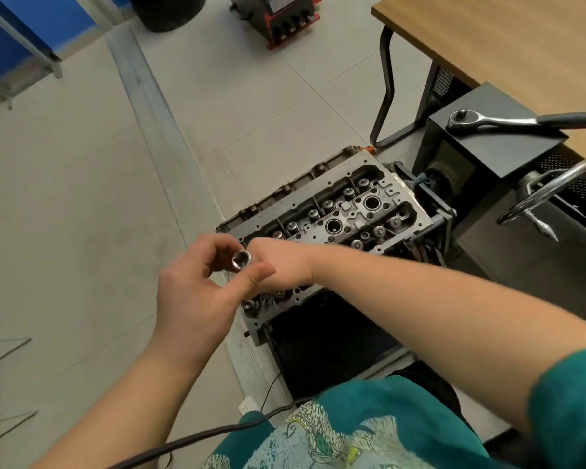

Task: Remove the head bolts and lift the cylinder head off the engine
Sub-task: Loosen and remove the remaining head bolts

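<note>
From the head view, the left hand pinches a shiny socket between curled fingers and thumb, right above the near part of the cylinder head, which sits on its engine stand. The right hand reaches in beside the socket, its fingers hidden, so its grip can't be told. A ratchet lies well apart on the stand's black box.
</note>
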The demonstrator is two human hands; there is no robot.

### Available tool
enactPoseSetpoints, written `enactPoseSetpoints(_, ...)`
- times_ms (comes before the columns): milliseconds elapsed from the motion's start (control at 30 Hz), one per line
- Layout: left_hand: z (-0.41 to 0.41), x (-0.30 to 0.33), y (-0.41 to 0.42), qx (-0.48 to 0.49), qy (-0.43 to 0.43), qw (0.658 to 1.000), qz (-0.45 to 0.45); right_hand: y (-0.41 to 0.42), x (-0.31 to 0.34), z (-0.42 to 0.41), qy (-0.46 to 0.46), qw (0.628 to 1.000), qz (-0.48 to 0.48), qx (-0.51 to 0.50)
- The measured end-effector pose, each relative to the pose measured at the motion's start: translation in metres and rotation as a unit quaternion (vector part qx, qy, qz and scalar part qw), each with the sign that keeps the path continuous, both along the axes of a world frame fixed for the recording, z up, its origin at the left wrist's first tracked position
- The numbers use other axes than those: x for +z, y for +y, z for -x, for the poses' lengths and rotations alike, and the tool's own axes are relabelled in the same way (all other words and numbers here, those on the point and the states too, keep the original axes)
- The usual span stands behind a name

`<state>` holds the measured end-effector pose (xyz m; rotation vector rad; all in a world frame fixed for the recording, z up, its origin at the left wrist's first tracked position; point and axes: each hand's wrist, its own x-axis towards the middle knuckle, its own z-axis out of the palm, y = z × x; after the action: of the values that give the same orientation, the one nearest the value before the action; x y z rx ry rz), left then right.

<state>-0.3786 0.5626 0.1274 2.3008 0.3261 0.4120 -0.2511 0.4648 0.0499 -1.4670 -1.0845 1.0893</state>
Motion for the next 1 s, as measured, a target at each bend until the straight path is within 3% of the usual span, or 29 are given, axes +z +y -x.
enactPoseSetpoints(67,-0.004,0.003,0.005,-0.073,0.028,0.997,-0.003,0.004,0.007,-0.016,0.062,0.993,0.045,0.089)
enactPoseSetpoints(167,-0.006,0.007,0.016,-0.178,0.063,0.982,-0.001,-0.002,0.004,-0.017,0.135,0.988,0.016,0.068)
enactPoseSetpoints(267,-0.008,0.007,0.023,-0.195,0.034,0.976,-0.093,-0.017,-0.006,0.015,0.095,0.977,-0.064,-0.183)
enactPoseSetpoints(367,-0.010,0.006,0.017,-0.168,0.016,0.983,-0.073,-0.014,-0.015,0.071,-0.020,0.879,-0.099,-0.466)
enactPoseSetpoints(500,-0.008,0.003,0.008,-0.121,-0.015,0.991,-0.057,0.015,-0.012,0.094,0.003,0.825,-0.096,-0.557)
enactPoseSetpoints(533,-0.005,0.003,0.007,-0.109,-0.026,0.992,-0.056,0.015,-0.013,0.088,-0.015,0.827,-0.091,-0.555)
enactPoseSetpoints(600,-0.002,0.005,0.005,-0.080,-0.040,0.995,-0.037,0.008,-0.014,0.065,-0.078,0.879,-0.080,-0.464)
enactPoseSetpoints(700,-0.002,0.007,0.009,-0.040,-0.020,0.998,-0.044,-0.001,0.003,0.022,-0.061,0.985,-0.029,-0.158)
enactPoseSetpoints(800,-0.005,0.003,0.016,-0.084,0.030,0.996,-0.024,-0.001,0.012,-0.009,0.040,0.999,0.007,0.004)
enactPoseSetpoints(900,-0.004,0.003,0.021,-0.135,0.067,0.987,0.051,-0.001,0.007,-0.014,0.150,0.989,0.012,0.009)
enactPoseSetpoints(933,-0.005,0.003,0.022,-0.136,0.069,0.987,0.041,-0.003,0.003,-0.012,0.148,0.989,0.009,-0.015)
enactPoseSetpoints(1000,-0.011,0.005,0.022,-0.146,0.060,0.987,0.011,-0.010,-0.006,0.004,0.091,0.983,-0.009,-0.158)
